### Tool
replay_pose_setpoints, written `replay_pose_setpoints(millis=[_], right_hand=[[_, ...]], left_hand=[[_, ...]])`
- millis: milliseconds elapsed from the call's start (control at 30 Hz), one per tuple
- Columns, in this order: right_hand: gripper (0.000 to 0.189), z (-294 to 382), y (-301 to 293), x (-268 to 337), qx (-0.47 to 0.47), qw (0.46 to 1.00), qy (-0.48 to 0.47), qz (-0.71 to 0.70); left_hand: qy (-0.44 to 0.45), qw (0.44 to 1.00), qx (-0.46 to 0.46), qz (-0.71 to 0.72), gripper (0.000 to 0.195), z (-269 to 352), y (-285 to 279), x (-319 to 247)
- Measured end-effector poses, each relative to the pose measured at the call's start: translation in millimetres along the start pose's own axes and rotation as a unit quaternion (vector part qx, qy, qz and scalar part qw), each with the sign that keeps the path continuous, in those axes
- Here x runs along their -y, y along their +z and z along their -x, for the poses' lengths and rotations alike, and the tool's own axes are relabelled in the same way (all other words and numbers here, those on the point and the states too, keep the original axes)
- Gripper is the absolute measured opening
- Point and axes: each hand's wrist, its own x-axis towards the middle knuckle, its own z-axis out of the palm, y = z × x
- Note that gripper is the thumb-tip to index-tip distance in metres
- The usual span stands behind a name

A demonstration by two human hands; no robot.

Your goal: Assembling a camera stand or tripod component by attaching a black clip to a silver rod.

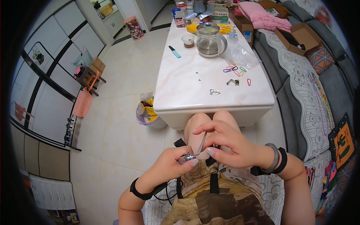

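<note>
My left hand [174, 163] is closed around a small shiny metal piece [185, 158], its thumb along the near side. A thin bent metal rod [202, 143] rises from that piece. My right hand [227, 143] is beside it, fingers curved around the rod; the index fingertip is near its upper end, but whether the fingers grip it is not certain. Both hands are over my lap. Before me on the white table [180, 97] lie a small silver metal part [215, 92], a darker metal part [233, 82] and a red stitch marker-like clip [249, 82].
Several coloured clips [236, 70] lie beside a clear plastic bag [243, 56]. Farther back are a glass kettle [209, 42], a small cup [188, 41] and a blue-handled knife [175, 52]. A lined waste bin [149, 112] stands left of the table, a grey sofa [284, 98] right.
</note>
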Motion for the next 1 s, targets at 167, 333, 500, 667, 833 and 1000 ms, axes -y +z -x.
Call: replay_pose_setpoints(millis=[167, 333, 500, 667, 833, 1000], right_hand=[[0.015, -10, 1, 6, -0.036, 0.995, 0.023, 0.093], [0.013, -18, 1, 12, -0.027, 0.989, 0.023, 0.146], [0.017, -16, -1, 30, 0.048, 0.975, 0.024, 0.217], [0.022, 0, 10, 18, 0.008, 0.999, 0.029, 0.021], [0.016, -2, 6, 29, 0.05, 0.992, 0.111, 0.03], [0.016, -1, 11, 28, 0.045, 0.991, 0.114, 0.061]], left_hand=[[0.014, 0.995, -0.033, -0.092, 0.022, -4, 3, 7], [0.0, 0.99, -0.056, -0.126, 0.027, -6, 5, 2], [0.029, 0.993, -0.092, -0.074, 0.024, -7, 4, 21], [-0.006, 0.996, -0.066, -0.057, 0.014, -8, 1, 19], [-0.013, 0.993, -0.092, -0.071, 0.015, -8, 7, 15], [-0.002, 0.99, -0.114, -0.088, 0.02, -8, 7, 17]])
